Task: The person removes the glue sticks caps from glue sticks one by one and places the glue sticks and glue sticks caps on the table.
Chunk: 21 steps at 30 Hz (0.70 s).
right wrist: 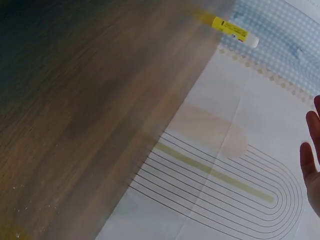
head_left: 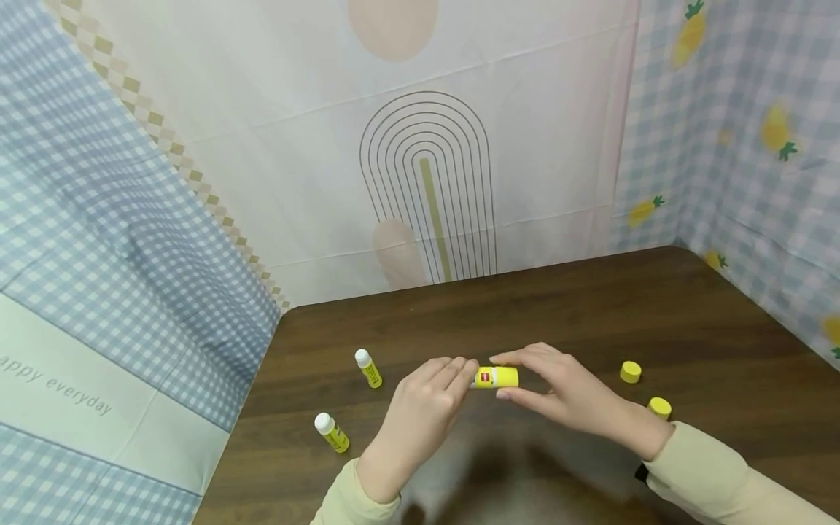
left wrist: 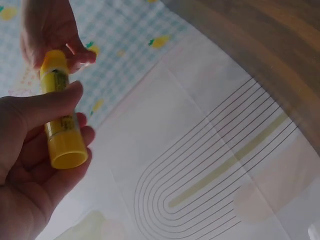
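Note:
A yellow glue stick [head_left: 504, 377] lies level in the grip of my left hand [head_left: 426, 397], above the table's middle. In the left wrist view the thumb and fingers wrap the barrel of the glue stick [left wrist: 67, 145], and its yellow cap [left wrist: 54, 61] points at the other hand. My right hand [head_left: 580, 390] is beside the cap end, thumb and fingers extended with a gap between them; it does not visibly grip the stick. Only part of the right hand [right wrist: 314, 160] enters the right wrist view.
Two glue sticks with white tops bared, one farther back [head_left: 369, 368] and one nearer [head_left: 332, 432], stand at left on the dark wooden table [head_left: 551, 306]. Two loose yellow caps, one [head_left: 631, 372] behind the other [head_left: 659, 407], are by the right forearm. Patterned cloths hang around the table.

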Available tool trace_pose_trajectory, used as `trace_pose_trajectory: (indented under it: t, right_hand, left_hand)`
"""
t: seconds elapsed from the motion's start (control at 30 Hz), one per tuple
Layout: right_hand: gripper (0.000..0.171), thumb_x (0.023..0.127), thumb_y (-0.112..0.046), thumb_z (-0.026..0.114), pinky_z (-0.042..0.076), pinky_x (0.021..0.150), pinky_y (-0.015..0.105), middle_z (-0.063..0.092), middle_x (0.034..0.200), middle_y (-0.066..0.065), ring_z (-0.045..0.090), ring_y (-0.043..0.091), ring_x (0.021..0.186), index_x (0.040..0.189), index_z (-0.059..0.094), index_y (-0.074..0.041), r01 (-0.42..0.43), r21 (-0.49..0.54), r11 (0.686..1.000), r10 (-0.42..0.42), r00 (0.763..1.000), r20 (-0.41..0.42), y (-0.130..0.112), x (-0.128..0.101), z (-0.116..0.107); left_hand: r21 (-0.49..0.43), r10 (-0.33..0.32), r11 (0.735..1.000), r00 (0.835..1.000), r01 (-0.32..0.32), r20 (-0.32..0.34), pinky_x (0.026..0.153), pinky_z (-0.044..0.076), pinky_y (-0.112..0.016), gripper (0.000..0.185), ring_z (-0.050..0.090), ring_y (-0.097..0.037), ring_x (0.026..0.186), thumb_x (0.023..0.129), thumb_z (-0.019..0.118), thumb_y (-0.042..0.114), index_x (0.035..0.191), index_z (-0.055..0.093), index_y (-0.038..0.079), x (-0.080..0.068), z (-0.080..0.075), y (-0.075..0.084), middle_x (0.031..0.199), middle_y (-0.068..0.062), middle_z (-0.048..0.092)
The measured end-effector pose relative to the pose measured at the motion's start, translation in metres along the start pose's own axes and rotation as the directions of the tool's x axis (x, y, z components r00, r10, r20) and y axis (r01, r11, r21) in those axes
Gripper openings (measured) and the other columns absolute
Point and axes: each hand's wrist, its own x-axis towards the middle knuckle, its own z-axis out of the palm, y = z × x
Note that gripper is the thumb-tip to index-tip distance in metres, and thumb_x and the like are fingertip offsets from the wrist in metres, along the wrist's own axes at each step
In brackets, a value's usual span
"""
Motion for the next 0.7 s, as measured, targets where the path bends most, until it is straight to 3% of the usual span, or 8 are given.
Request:
trace_pose_trajectory:
  t: [0.07, 0.17, 0.37, 0.53, 0.7]
  right_hand:
    - [0.043, 0.081, -0.015, 0.085, 0.047, 0.09, 0.02, 0.07, 0.112, -0.01, 0.062, 0.012, 0.104, 0.121, 0.069, -0.013, -0.063, 0.02, 0.998, 0.063, 0.998, 0.001, -0.0008, -0.0002, -0.0004]
    - [0.04, 0.08, -0.015, 0.086, 0.049, 0.087, 0.022, 0.07, 0.108, -0.011, 0.062, 0.012, 0.102, 0.117, 0.071, -0.016, -0.088, 0.023, 0.996, 0.089, 0.996, -0.016, -0.0013, 0.0004, -0.0011]
    - [0.042, 0.076, -0.01, 0.087, 0.049, 0.084, 0.02, 0.071, 0.108, -0.007, 0.062, 0.013, 0.099, 0.114, 0.071, -0.015, -0.045, 0.028, 0.999, 0.046, 0.998, -0.034, -0.0028, 0.0003, -0.0002]
    - [0.034, 0.084, -0.023, 0.082, 0.048, 0.084, 0.021, 0.07, 0.111, -0.008, 0.059, 0.012, 0.101, 0.115, 0.07, -0.014, -0.057, 0.02, 0.998, 0.057, 0.998, 0.002, -0.0033, 0.0007, -0.0008]
    - [0.031, 0.096, -0.036, 0.067, 0.048, 0.089, 0.019, 0.069, 0.109, -0.005, 0.063, 0.013, 0.099, 0.115, 0.067, -0.011, 0.049, 0.022, 0.999, -0.049, 0.999, -0.02, -0.0009, 0.0014, 0.0024]
  left_hand:
    - [0.038, 0.027, 0.999, 0.999, -0.026, -0.031, 0.088, 0.054, -0.025, 0.029, 0.068, -0.015, 0.088, 0.078, 0.084, 0.005, 0.106, 0.076, 0.006, -0.0003, 0.002, 0.0003, 0.101, -0.003, 0.076]
    - [0.063, 0.046, 0.997, 0.998, -0.043, -0.05, 0.088, 0.054, -0.025, 0.032, 0.068, -0.014, 0.087, 0.077, 0.085, 0.005, 0.107, 0.075, 0.006, 0.0004, 0.0035, 0.0004, 0.101, -0.003, 0.075]
    - [0.02, 0.0, 1.0, 1.0, -0.001, 0.019, 0.088, 0.055, -0.025, 0.026, 0.07, -0.014, 0.089, 0.083, 0.082, 0.008, 0.108, 0.075, 0.008, -0.0008, 0.0033, 0.0014, 0.102, -0.002, 0.076]
    - [-0.039, -0.034, 0.999, 0.998, 0.036, 0.056, 0.089, 0.055, -0.026, 0.026, 0.069, -0.015, 0.092, 0.084, 0.081, 0.007, 0.11, 0.075, 0.008, -0.001, 0.0004, 0.0013, 0.105, -0.003, 0.076]
    - [-0.113, -0.048, 0.992, 0.995, 0.058, 0.082, 0.087, 0.056, -0.027, 0.028, 0.07, -0.015, 0.092, 0.083, 0.082, 0.007, 0.11, 0.075, 0.007, -0.0016, -0.0024, 0.0, 0.104, -0.004, 0.075]
